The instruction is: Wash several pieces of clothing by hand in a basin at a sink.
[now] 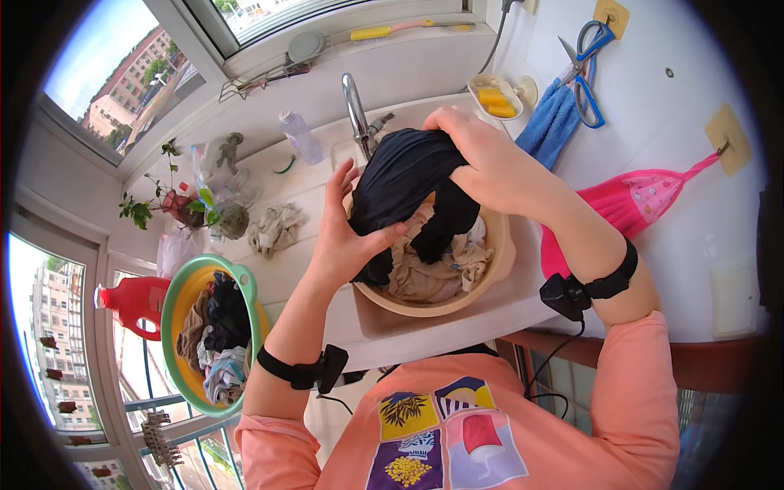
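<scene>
A black piece of clothing (404, 175) is lifted between my two hands above a beige basin (500, 263). At its left edge my left hand (351, 233) holds it, thumb stretched across the front and fingers behind. My right hand (474, 155) grips its upper right side, with the fingertips partly hidden by the cloth. Part of the dark fabric hangs down into the basin. Under it, light beige clothes (420, 273) lie in the basin, which sits in the white sink (359, 322). Close behind the cloth rises the faucet (354, 102).
Left of the sink, a green-and-yellow basin (169, 335) holds clothes beside a red jug (139, 304). A crumpled rag (276, 229), a clear bottle (300, 137) and a potted plant (181, 204) stand on the counter. Scissors (584, 73), a blue towel (549, 122) and a pink towel (621, 200) hang at right.
</scene>
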`<move>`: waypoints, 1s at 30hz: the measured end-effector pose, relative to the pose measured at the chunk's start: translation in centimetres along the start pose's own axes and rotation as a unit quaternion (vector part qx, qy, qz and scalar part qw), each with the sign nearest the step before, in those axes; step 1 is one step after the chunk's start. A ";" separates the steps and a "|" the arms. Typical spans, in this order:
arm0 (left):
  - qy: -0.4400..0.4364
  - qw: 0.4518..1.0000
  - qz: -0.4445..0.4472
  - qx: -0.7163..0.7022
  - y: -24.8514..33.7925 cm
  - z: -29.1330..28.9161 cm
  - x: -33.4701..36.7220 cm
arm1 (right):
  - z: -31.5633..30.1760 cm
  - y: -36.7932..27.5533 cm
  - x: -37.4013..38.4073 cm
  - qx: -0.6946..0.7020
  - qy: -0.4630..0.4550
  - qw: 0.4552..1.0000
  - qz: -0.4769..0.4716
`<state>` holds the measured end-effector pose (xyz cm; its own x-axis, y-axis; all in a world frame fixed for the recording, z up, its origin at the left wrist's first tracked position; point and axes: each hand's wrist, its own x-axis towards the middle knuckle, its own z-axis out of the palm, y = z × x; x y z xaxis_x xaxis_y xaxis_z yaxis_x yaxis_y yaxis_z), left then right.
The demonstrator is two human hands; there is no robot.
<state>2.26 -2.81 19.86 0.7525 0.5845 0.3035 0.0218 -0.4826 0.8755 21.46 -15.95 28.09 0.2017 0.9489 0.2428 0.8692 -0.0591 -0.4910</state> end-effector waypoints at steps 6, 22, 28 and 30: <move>-0.105 0.991 -0.044 -0.071 -6.4 3.1 -3.9 | 1.6 -3.5 1.0 0.318 -0.055 0.947 -0.011; -0.321 0.807 -0.093 0.487 -12.3 9.3 -8.3 | 15.3 15.8 -8.9 -0.269 -0.289 0.900 0.187; -0.485 0.747 -0.207 0.405 -14.3 10.5 -7.2 | 18.8 16.4 -7.6 -0.284 -0.464 0.833 0.100; -0.480 0.758 -0.225 0.381 -14.1 10.3 -6.7 | 19.6 16.4 -6.7 -0.290 -0.530 0.790 0.105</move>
<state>3.69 -6.61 1.58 0.6806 0.2349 -0.6939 0.5162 -0.8259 0.2268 25.50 -17.18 2.06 0.1454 0.6075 -0.7809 0.9894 -0.0906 0.1138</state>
